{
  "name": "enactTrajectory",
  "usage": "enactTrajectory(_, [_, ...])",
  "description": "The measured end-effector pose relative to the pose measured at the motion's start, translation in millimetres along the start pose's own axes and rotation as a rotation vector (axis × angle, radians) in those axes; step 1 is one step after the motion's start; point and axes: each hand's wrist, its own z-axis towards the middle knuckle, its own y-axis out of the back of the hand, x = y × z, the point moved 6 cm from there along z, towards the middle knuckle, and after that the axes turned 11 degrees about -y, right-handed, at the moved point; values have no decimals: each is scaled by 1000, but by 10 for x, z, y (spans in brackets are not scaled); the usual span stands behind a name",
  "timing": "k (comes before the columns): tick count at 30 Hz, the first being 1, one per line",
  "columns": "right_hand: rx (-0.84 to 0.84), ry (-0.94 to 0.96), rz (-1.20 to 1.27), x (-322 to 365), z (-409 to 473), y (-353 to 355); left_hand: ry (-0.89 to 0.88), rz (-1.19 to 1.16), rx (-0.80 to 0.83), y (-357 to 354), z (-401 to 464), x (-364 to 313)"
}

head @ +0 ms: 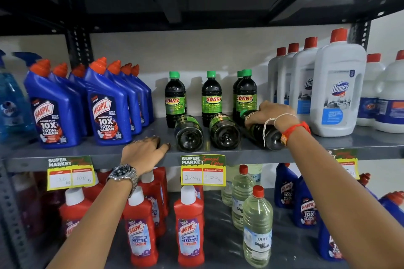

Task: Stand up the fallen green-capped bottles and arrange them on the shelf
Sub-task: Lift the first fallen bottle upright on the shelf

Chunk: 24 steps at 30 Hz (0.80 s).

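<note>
Three dark Sunny bottles with green caps lie on their sides on the grey metal shelf (306,148), bases forward, before upright ones (211,98). The right hand (273,116) is wrapped around the rightmost fallen bottle (270,135); the others (188,133) (224,131) lie untouched. The left hand (145,152) rests spread on the shelf edge beside blue Harpic bottles (107,111).

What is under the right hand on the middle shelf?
A fallen green-capped bottle lies under the right hand, base toward the camera. The fingers cover its neck, so most of the cap is hidden.

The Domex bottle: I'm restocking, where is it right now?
Head view, right side of the middle shelf: the Domex bottle stands upright at the front, just right of the right hand.
</note>
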Motion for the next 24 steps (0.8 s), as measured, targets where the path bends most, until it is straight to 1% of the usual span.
enactTrajectory(2, [-72,-11,85,7,4,64,-12,-6,-20,-22,22,-1])
enactTrajectory(5, [-254,-23,290,16,-6,229,1,-43,-61,-14,34,5])
enactTrajectory(8, [-424,73,466,70,-55,394,-21,-21,-37,-4,24,-27])
enactTrajectory(10, [-481,111,554,85,-89,425,-9,-19,-52,-7,20,-25])
enactTrajectory(13, [-531,132,694,54,-133,355,23,-53,-89,-2,14,4])
enactTrajectory(15, [-552,138,752,14,-164,257,-4,-37,-98,-16,16,-9])
enactTrajectory(21, [-535,105,813,-148,-188,-119,8,-30,-107,-11,27,2])
enactTrajectory(24, [-532,109,840,-177,-172,-162,-6,10,-93,-23,17,-12])
